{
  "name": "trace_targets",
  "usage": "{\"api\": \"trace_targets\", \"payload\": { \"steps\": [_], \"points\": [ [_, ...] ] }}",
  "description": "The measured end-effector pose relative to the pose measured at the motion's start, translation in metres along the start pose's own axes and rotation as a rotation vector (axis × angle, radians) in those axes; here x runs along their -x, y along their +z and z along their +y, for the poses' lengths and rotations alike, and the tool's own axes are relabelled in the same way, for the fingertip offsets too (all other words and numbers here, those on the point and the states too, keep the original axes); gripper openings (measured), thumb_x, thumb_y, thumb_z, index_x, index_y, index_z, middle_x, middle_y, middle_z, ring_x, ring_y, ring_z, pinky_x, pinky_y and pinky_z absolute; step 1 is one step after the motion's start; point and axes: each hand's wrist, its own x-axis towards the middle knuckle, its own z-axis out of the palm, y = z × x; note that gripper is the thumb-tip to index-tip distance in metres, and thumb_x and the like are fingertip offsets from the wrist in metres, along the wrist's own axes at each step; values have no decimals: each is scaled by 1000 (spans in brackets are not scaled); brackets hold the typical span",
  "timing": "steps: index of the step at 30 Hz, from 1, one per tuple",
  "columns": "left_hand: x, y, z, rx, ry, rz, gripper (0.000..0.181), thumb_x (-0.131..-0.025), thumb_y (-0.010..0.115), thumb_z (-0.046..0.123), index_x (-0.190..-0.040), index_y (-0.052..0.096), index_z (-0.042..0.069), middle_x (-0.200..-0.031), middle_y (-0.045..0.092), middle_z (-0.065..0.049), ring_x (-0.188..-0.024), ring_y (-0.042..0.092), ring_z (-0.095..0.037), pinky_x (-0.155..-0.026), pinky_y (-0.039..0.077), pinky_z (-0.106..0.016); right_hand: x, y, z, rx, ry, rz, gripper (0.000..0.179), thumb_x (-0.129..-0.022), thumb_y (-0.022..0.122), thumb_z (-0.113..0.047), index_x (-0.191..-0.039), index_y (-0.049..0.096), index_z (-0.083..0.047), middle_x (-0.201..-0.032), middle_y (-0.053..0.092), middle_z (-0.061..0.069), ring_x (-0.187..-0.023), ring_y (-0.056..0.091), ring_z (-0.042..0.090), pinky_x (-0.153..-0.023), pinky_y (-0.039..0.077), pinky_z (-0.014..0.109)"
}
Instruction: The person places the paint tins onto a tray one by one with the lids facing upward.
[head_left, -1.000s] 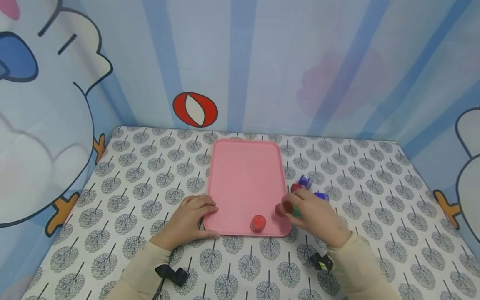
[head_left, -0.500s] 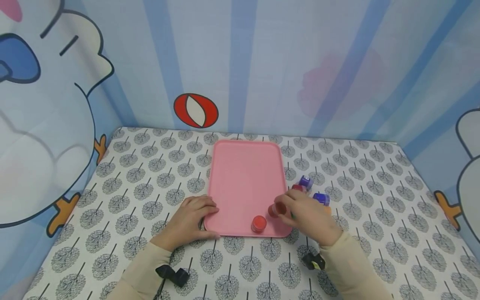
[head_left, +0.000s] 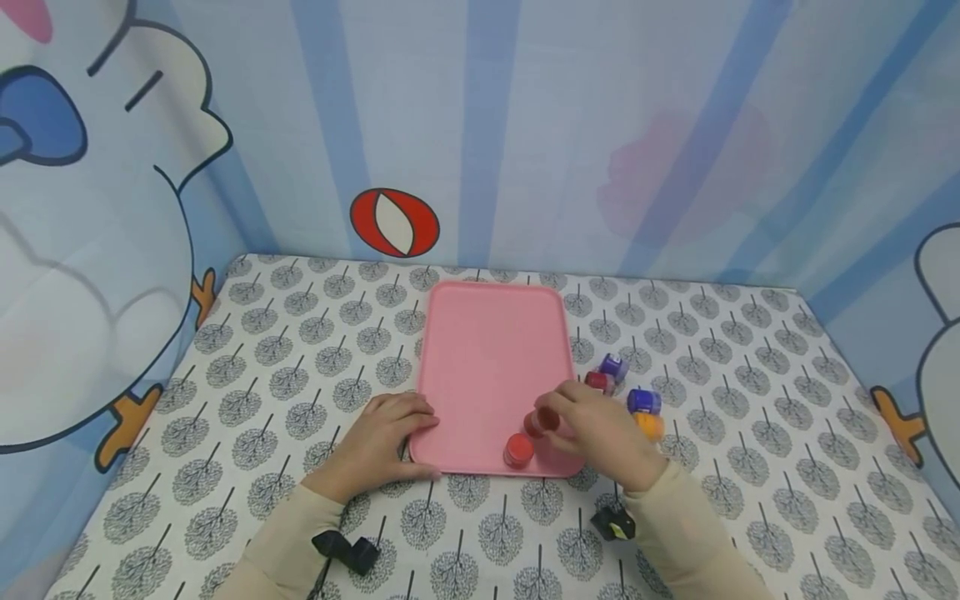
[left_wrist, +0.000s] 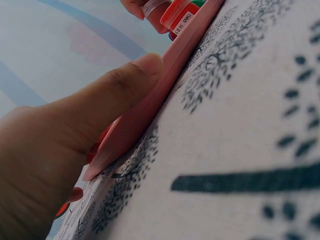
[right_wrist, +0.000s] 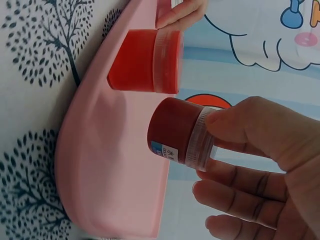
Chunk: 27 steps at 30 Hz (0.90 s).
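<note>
My right hand (head_left: 602, 431) pinches a small dark red paint jar (right_wrist: 172, 127) by its clear ridged lid, thumb on one side and fingertips on the other. The jar is tilted close over the near right part of the pink tray (head_left: 495, 350). Just beside it, a bright red paint jar (head_left: 519, 451) stands upright on the tray near the front rim. At the tray's near left corner lies my left hand (head_left: 384, 437), its fingers resting over the left rim. Its thumb (left_wrist: 120, 87) lies straight along the front edge in the left wrist view.
Right of the tray lie several more jars on the tree-patterned cloth (head_left: 315, 358): a purple one (head_left: 613, 367), a dark red one (head_left: 599, 382), a blue-purple one (head_left: 643, 402) and an orange one (head_left: 649, 426). A cartoon-printed curtain (head_left: 495, 125) hangs behind the table.
My right hand has carried the dark red jar leftward, from the tray's right rim to beside the bright red jar. The orange jar has come into view. My left hand has stayed put.
</note>
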Motion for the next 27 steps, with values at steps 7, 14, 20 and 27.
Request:
{"api": "trace_targets", "payload": {
  "steps": [7,14,20,27],
  "points": [
    [0,0,0,1,9,12,71,-66,75,62,-116,67,12,-124,63,-2,-126,52,-23,-110,37,-46,-4,4,-2,11,-27,22,33,-74,80,-22,-104,68,-13,-93,64,0,-80,63,11,-65,57,22],
    [0,1,-1,7,9,16,72,-66,75,63,-116,67,11,-124,63,-2,-125,52,-23,-110,36,-46,-7,8,-3,21,-42,6,32,-75,80,-22,-103,68,-14,-93,64,1,-80,62,11,-66,56,21],
    [0,2,-2,-2,6,7,72,-67,74,63,-116,67,12,-125,63,-2,-126,52,-23,-110,37,-45,-11,11,-5,16,-57,-12,34,-74,81,-23,-104,69,-13,-94,65,1,-80,62,11,-68,56,21],
    [0,1,-2,-7,8,6,71,-67,73,64,-116,67,12,-125,63,-2,-126,52,-23,-110,37,-45,-15,13,-6,-8,-52,-49,35,-74,81,-21,-106,69,-13,-93,64,0,-81,61,11,-69,56,22]
  ]
}}
